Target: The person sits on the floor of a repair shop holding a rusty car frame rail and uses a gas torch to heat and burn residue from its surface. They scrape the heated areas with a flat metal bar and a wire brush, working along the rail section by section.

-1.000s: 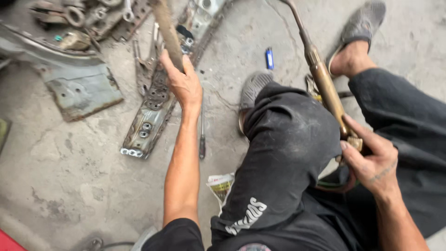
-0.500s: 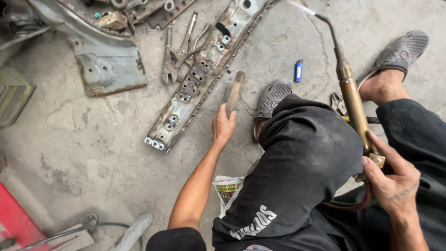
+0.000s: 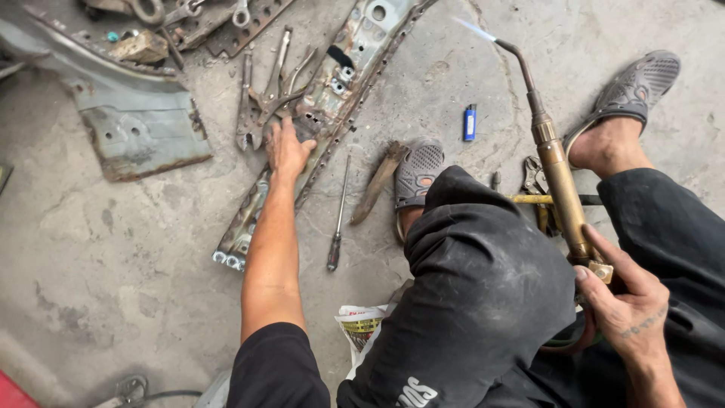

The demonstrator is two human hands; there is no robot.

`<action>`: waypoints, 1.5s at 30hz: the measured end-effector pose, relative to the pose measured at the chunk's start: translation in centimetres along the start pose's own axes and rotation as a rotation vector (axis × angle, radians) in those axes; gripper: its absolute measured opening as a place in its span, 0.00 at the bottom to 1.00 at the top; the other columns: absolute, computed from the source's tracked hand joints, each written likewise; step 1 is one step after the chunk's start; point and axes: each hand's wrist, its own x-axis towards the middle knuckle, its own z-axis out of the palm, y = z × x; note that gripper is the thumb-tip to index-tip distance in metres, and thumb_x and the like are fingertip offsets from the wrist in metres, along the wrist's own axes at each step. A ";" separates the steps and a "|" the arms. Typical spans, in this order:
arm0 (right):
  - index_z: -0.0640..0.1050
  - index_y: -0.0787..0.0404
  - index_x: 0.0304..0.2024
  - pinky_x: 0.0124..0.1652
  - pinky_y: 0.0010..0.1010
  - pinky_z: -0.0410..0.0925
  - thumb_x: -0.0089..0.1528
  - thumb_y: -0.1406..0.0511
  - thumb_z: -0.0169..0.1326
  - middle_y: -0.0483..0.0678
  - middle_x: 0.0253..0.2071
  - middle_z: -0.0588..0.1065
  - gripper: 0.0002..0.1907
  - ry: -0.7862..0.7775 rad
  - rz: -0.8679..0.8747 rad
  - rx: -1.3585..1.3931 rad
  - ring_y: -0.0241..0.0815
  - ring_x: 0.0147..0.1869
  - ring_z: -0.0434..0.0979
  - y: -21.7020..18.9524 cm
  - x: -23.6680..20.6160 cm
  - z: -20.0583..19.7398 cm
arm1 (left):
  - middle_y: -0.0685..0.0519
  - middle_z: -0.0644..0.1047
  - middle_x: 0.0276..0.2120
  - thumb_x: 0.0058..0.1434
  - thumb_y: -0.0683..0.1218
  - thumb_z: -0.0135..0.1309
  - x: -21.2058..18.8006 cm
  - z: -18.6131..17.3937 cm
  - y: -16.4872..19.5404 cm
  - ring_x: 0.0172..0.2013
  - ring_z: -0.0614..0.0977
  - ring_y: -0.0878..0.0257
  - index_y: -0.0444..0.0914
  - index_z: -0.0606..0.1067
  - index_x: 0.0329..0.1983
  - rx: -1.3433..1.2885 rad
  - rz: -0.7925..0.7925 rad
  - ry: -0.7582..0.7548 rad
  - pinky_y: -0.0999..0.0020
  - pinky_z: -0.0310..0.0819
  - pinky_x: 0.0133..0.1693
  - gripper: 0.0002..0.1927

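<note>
Here the person squats on the concrete floor (image 3: pixel 113 249) and works with both hands. The left hand (image 3: pixel 289 149) is stretched far forward and lies flat, fingers spread narrow and pointing away from the body, on a long rusty metal rail (image 3: pixel 317 113). It presses on the rail and grips nothing. The rail lies diagonal: its near end is low on the left, close to the left forearm, and its far end goes up to the right, past the top of the view. So the long axis of the rail runs about in the same line as the left arm, only turned a little more to the right.

Just beside the fingertips, to the left and a little beyond them, lies a pair of pliers (image 3: pixel 264 98), its handles pointing away. A screwdriver (image 3: pixel 337 219) lies on the floor to the right of the forearm, almost parallel with the rail. Near it is a wooden handle (image 3: pixel 377 181), touching the grey sandal (image 3: pixel 419 170).

The right hand (image 3: pixel 627 310) is close to the body and closed around the base of a brass torch (image 3: pixel 559 189). The torch points forward and left, and a small pale flame burns at its tip, well apart from the rail and from the left hand. A blue lighter (image 3: pixel 470 122) lies between the rail and the torch. The left hand is clearly the nearer one to the rail.
</note>
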 end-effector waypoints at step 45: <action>0.73 0.68 0.70 0.56 0.20 0.69 0.65 0.75 0.57 0.49 0.57 0.77 0.29 0.139 -0.047 0.058 0.31 0.54 0.75 -1.2 -4.7 -2.1 | 0.49 0.70 0.30 0.50 0.39 0.60 -15.9 1.6 5.2 0.35 0.76 0.51 0.38 0.70 0.31 0.029 0.950 0.130 0.56 0.73 0.35 0.10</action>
